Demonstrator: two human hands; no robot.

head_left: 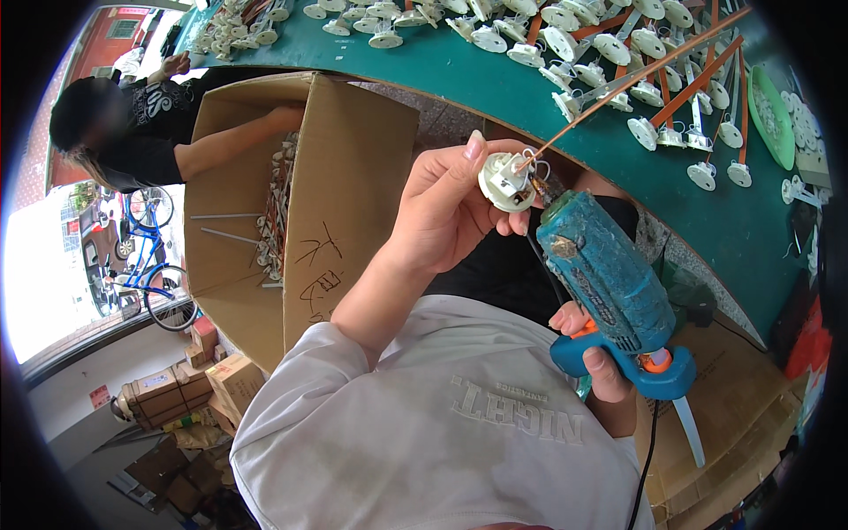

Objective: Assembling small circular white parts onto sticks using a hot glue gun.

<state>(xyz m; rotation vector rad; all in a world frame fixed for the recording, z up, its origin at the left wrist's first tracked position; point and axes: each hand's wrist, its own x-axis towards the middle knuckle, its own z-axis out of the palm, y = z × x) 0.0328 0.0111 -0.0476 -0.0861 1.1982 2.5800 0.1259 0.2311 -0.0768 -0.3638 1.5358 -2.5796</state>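
In my left hand point(442, 208) is a round white plastic base point(505, 187), pinched between thumb and fingers. A long, thin copper-coloured strip point(618, 87) rises from this base to the upper right, and thin white wires loop beside it. My right hand point(608, 375) is wrapped round the handle of a worn blue hot glue gun point(609, 269). Its nozzle point(546, 185) points at the base, touching or very close to it; I cannot tell which. A whitish glue stick point(689, 431) sticks out of the gun's back end, and a black cord hangs down.
Across the green table point(495, 97) lie several similar white bases point(609, 49) with strips. A green tray point(770, 115) holds small pale parts. To my left, a large cardboard box point(353, 168) contains more pieces, and a co-worker's arm point(225, 148) reaches into it. Cartons point(234, 384) stand lower left.
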